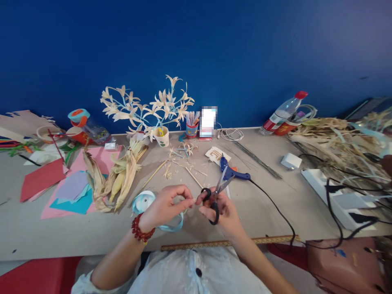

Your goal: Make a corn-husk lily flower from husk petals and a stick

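Note:
My right hand (pixel 226 216) holds a pair of scissors (pixel 217 189) by the black handles. Their blades are parted and point up and away from me. Thumb and index finger of my left hand (pixel 167 204) are pinched together close to the right fingertips; what lies between them is too small to make out. A light-blue ribbon roll (pixel 139 202) lies beside my left wrist, its loose end curling under the hand. Just beyond the scissors rests a blue glue gun (pixel 241 175). Dry straw stalks (pixel 193 178) and scraps are scattered past my hands.
Husk flowers on blue stems (pixel 165 104) stand in a paper cup (pixel 162 141) at the back. Corn husks (pixel 122 179) and coloured paper (pixel 45 177) lie left. Thin wires (pixel 260 160), a bottle (pixel 280 116) and a power strip (pixel 324 196) are right. The glue gun's cord runs toward the front edge.

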A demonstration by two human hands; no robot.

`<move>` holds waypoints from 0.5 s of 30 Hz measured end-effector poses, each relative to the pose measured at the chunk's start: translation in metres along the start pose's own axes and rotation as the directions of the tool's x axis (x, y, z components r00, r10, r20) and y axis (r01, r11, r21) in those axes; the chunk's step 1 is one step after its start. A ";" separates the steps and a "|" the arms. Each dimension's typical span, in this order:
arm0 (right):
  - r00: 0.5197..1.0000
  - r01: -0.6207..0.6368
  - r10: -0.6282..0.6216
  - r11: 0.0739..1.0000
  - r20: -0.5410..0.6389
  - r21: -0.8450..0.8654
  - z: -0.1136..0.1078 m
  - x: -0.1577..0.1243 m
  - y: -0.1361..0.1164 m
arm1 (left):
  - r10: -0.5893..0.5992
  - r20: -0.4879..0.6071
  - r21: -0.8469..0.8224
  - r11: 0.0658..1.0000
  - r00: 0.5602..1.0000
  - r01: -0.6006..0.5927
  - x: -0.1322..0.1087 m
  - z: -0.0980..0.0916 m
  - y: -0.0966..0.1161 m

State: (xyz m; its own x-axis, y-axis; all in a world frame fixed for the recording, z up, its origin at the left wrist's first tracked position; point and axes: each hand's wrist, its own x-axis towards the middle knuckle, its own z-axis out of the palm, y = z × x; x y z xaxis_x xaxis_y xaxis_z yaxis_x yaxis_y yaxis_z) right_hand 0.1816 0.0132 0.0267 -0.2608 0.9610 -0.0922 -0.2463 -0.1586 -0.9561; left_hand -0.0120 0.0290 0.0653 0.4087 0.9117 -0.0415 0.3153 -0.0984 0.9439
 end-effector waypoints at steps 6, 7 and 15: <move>0.998 0.007 -0.005 1.000 0.065 -0.030 -0.002 0.005 -0.004 | 0.108 0.177 0.196 0.970 0.978 -0.143 0.005 -0.006 0.008; 0.996 -0.001 0.005 0.999 0.084 -0.043 -0.003 0.005 -0.004 | 0.126 0.210 0.202 0.965 0.970 -0.169 0.006 -0.007 0.009; 0.996 0.023 -0.019 0.998 -0.086 0.056 -0.004 0.003 0.001 | 0.252 -0.319 0.152 0.965 0.913 -0.214 0.008 0.002 0.003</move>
State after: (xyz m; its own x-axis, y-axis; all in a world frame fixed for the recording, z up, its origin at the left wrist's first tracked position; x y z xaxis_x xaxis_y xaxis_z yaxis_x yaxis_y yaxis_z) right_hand 0.1839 0.0169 0.0246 -0.1745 0.9797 -0.0982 -0.3041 -0.1485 -0.9410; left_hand -0.0062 0.0348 0.0672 0.1793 0.9353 0.3049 0.3470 -0.3502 0.8701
